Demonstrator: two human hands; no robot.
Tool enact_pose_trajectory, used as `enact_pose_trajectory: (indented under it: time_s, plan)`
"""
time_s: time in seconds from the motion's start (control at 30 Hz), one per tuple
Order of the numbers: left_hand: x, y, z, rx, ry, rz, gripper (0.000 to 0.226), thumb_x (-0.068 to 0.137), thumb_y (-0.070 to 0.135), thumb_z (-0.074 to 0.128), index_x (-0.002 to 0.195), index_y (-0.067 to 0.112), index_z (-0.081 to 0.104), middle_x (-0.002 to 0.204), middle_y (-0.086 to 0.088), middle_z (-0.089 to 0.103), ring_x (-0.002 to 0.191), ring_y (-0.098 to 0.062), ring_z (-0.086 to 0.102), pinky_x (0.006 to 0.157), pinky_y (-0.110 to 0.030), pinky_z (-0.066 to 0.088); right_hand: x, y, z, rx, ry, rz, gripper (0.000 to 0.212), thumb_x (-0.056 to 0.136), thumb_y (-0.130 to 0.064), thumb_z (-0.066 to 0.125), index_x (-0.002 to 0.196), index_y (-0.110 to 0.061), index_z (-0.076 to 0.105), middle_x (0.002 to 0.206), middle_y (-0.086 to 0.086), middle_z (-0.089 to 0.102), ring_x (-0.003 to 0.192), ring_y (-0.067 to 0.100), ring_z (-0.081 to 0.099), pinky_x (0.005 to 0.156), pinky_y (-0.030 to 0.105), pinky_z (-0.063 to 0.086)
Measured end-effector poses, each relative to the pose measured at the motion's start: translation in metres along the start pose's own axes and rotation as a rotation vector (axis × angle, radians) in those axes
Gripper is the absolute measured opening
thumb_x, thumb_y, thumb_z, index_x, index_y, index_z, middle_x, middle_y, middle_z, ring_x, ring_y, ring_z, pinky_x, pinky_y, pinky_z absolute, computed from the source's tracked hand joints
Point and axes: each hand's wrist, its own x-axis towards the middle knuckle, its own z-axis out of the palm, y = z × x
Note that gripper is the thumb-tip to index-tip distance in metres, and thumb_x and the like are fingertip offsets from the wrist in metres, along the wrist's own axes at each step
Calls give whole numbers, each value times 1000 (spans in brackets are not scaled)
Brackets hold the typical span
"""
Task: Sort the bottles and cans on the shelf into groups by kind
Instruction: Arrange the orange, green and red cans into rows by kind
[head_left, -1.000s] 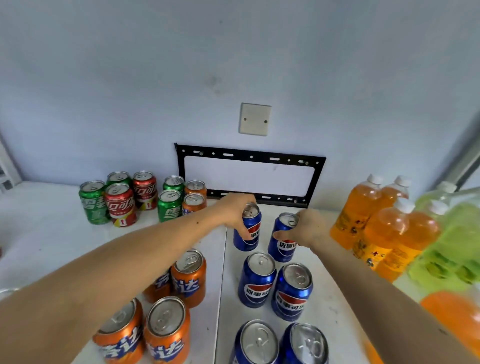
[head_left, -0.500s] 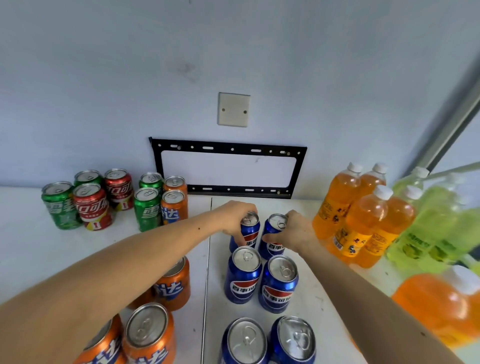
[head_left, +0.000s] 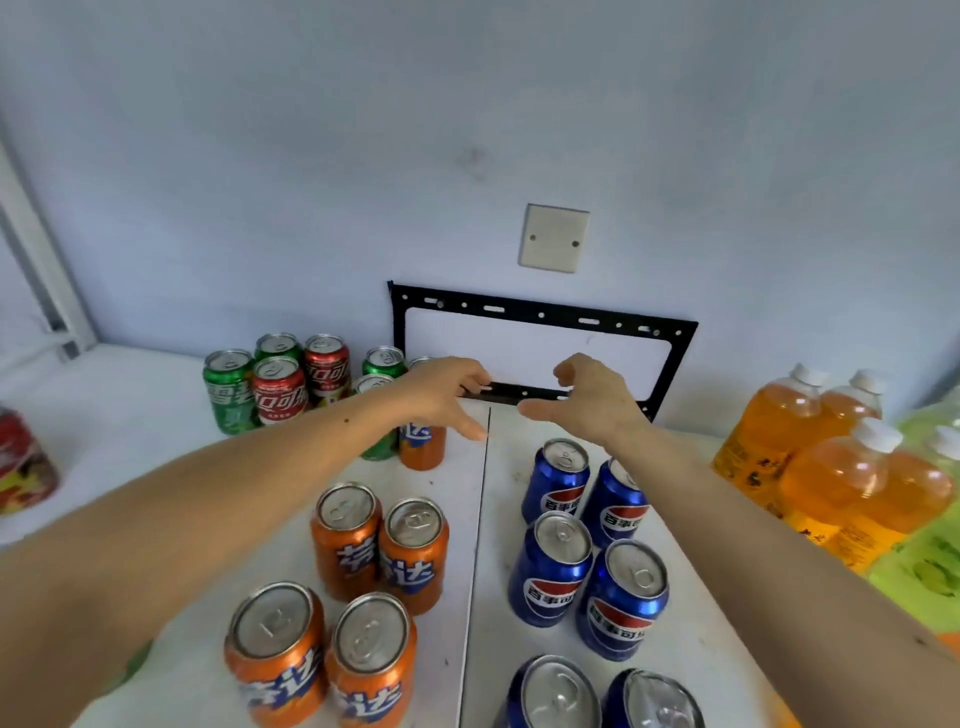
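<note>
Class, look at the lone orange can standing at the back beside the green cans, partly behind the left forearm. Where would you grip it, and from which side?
Probably grip the orange can around its lower side wall, coming from its right. It stands upright, a green can crowds its left, and the shelf is bare to its right.

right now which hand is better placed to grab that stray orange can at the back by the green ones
Left. The left hand hovers open right above the stray orange can, on the same side of the shelf seam. The right hand is also open but sits over the blue cans and would have to cross over.
</note>
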Motion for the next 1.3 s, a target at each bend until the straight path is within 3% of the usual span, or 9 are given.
enact_pose_trajectory:
  time_s: [0.17,0.37,0.57,0.73,0.93,1.03,1.13,1.2,1.3]
  plan:
    - [-13,-53,-36,21,158,-50,73,67,29,87,131,19,54,130,4,58,117,-16,56,92,-30,46,28,-40,41,-43,-117,-79,72,80,-43,74,137,-11,45,139,5,50,125,22,48,94,28,41]
    - [-7,-87,-42,367,209,-25,81,56,69,77,124,29,59,121,1,56,114,-21,47,95,-42,44,72,-66,86,1,-158,-12,67,90,-51,59,137,-5,47,138,9,51,124,25,49,97,32,41]
    - [7,-80,-7,580,239,-79,102,54,90,53,128,21,54,125,-4,52,123,-27,39,102,-44,32,110,-67,114,32,-153,55,49,89,-53,56,93,-4,61,82,4,53,82,20,52,71,32,41]
    - [16,-71,9,694,284,-169,98,58,88,54,125,17,53,120,-4,54,119,-27,42,99,-46,30,124,-62,117,68,-172,70,51,90,-52,55,60,-15,37,61,2,36,61,17,39,60,29,32]
    - [-1,-67,-9,602,283,-87,89,50,82,59,113,19,57,113,2,56,112,-22,44,99,-44,31,135,-55,111,255,-208,99,54,89,-60,52,61,-16,35,61,1,35,59,17,37,61,30,33]
    - [-20,-55,-33,451,252,-78,76,50,76,68,102,24,54,104,7,59,103,-17,51,91,-38,43,139,-56,117,287,-294,92,52,85,-63,56,91,-11,56,88,4,56,85,20,55,74,35,47]
    - [-34,-54,-56,226,204,-139,72,50,69,76,100,24,51,94,11,63,87,-12,60,75,-35,54,140,-63,128,214,-346,70,46,83,-42,68,115,-12,53,114,6,59,107,24,57,84,41,54]
    - [-41,-61,-64,154,193,-165,73,50,66,78,102,25,49,94,10,61,85,-13,61,74,-37,56,139,-67,137,134,-344,47,43,79,-31,71,115,-13,54,113,9,60,104,26,59,84,41,56]
    - [-49,-72,-67,93,215,-199,67,54,58,83,99,24,46,93,9,58,87,-13,59,70,-32,55,138,-70,143,76,-273,-2,47,67,-40,79,101,-14,60,96,6,65,92,26,63,78,42,58]
